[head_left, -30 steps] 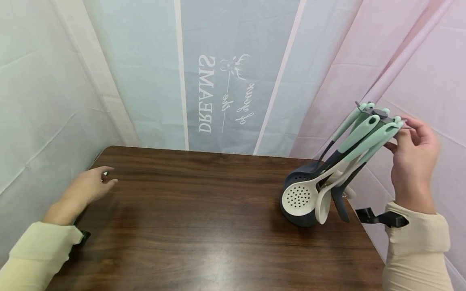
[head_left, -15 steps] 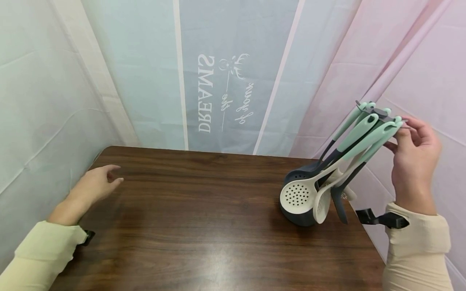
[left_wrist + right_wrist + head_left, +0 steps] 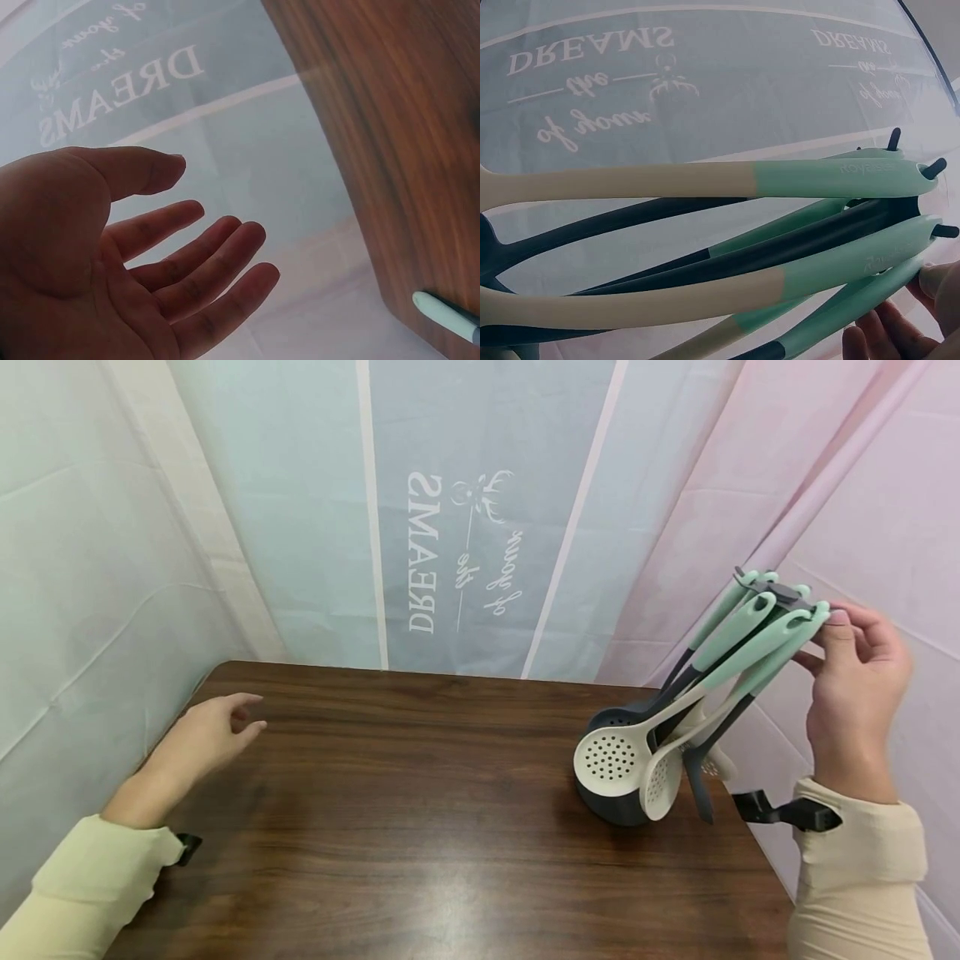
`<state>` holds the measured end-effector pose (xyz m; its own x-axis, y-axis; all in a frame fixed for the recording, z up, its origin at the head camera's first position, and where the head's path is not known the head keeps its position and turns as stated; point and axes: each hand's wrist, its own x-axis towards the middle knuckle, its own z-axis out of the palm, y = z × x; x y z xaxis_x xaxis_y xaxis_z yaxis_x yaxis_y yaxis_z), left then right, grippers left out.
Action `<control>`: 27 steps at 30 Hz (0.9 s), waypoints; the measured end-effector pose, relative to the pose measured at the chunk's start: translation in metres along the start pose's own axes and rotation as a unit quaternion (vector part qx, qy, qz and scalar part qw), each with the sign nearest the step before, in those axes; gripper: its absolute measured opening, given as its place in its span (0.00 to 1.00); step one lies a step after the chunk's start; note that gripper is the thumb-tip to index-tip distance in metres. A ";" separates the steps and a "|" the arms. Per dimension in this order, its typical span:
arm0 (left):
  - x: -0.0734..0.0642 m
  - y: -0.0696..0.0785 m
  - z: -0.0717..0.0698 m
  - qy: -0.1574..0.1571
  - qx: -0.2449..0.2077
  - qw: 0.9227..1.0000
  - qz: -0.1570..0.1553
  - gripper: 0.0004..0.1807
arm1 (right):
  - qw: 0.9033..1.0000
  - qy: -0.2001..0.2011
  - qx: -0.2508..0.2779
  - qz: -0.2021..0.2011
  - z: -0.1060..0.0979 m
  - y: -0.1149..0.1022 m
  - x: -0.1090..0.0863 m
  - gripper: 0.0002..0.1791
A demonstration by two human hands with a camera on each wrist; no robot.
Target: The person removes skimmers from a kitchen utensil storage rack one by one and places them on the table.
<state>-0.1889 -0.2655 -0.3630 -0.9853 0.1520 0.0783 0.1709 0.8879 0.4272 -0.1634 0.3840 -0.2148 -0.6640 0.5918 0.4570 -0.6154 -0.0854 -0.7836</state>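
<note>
A utensil rack stands at the table's right side, with a dark round base [image 3: 617,810] and a dark hook top [image 3: 783,597]. From it hang several kitchen utensils with mint-green handles, among them a cream skimmer [image 3: 609,762] and a cream slotted spoon [image 3: 662,785]. My right hand [image 3: 858,685] pinches the handle end of a dark spatula [image 3: 699,785], its head seen nearly edge-on. In the right wrist view that green handle [image 3: 855,311] meets my thumb and fingertips. My left hand [image 3: 198,739] hovers over the table's left side, fingers loosely bent, holding nothing.
The brown wooden table [image 3: 420,760] has a printed curtain [image 3: 465,527] behind it and fabric on both sides. In the left wrist view, a mint-handled utensil [image 3: 446,315] shows near the table's corner.
The hanging utensils have turned slightly on the rack, the skimmer shifting a little left and up. My right hand has moved slightly with the handle. My left hand has drifted right and upward.
</note>
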 end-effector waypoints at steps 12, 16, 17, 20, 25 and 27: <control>0.000 0.017 -0.002 0.010 -0.005 1.000 0.019 0.28 | 1.000 0.004 0.024 -0.014 0.001 0.002 0.000 0.10; 0.000 0.025 -0.003 0.016 -0.009 0.999 0.027 0.27 | 1.000 0.000 0.026 -0.014 0.001 0.002 0.000 0.11; 0.000 0.027 -0.003 0.016 -0.010 0.999 0.028 0.28 | 1.000 -0.002 0.025 -0.015 0.001 0.003 0.000 0.11; -0.001 0.033 -0.004 0.015 -0.012 0.999 0.030 0.28 | 1.000 -0.004 0.026 -0.016 0.001 0.003 0.000 0.11; -0.003 0.039 -0.005 0.014 -0.013 0.999 0.036 0.28 | 1.000 -0.005 0.028 -0.013 0.001 0.003 0.001 0.10; -0.004 0.042 -0.005 0.015 -0.014 0.999 0.040 0.27 | 1.000 -0.005 0.027 -0.013 0.001 0.003 0.000 0.10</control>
<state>-0.1780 -0.2307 -0.3408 -0.9677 0.2094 0.1401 0.2504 0.8604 0.4438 -0.1658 0.3834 -0.2167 -0.6521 0.5856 0.4815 -0.6540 -0.1131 -0.7480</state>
